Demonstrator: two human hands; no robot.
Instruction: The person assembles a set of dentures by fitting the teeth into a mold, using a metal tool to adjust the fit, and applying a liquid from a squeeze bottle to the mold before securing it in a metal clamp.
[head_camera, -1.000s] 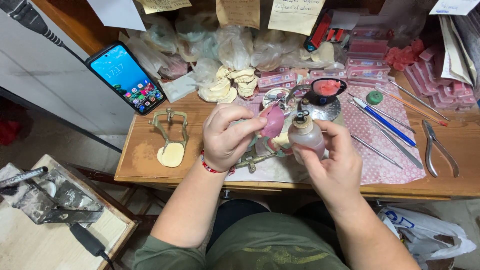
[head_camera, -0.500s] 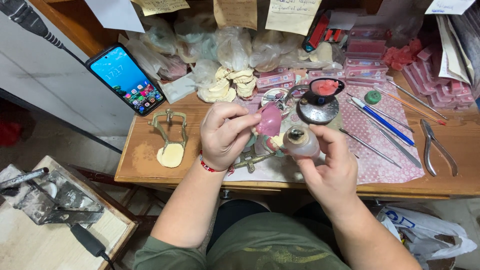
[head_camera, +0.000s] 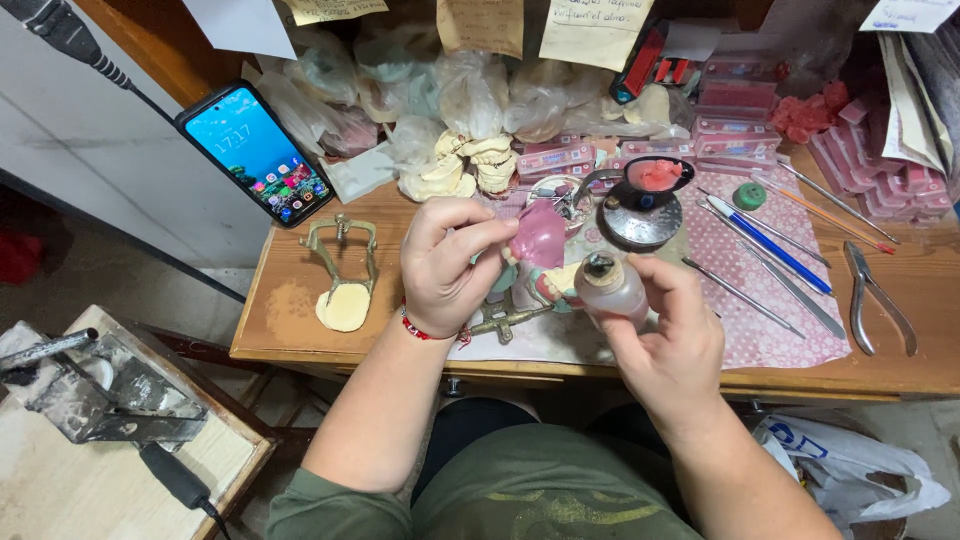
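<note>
Holding a pink wax piece (head_camera: 540, 233) between thumb and fingertips, our left hand (head_camera: 447, 265) is closed in a light pinch that keeps the piece lifted just above the metal articulator frame (head_camera: 500, 318) on the wooden bench (head_camera: 290, 290). We judge that the fingertip grip leaves the wax face exposed and turned toward the other hand. Our right hand (head_camera: 665, 340) is wrapped around a small translucent burner bottle (head_camera: 612, 287), fingers curled shut on its body, with the dark top just beside the wax; the two are close, but we cannot tell whether they touch. We see no flame. Beyond the hands stands a round metal dish with a black-rimmed cup of pink wax (head_camera: 655, 178), near enough to reach. To the right, on a pink patterned cloth (head_camera: 760, 300), we see a blue-handled instrument (head_camera: 770, 245), thin steel tools and pliers (head_camera: 875, 300) laid side by side with handles toward us. To the left lie a second articulator with a pale plaster base (head_camera: 342, 285) and a phone (head_camera: 255, 152) with its screen lit. Bagged plaster casts (head_camera: 470, 165) line the back.
</note>
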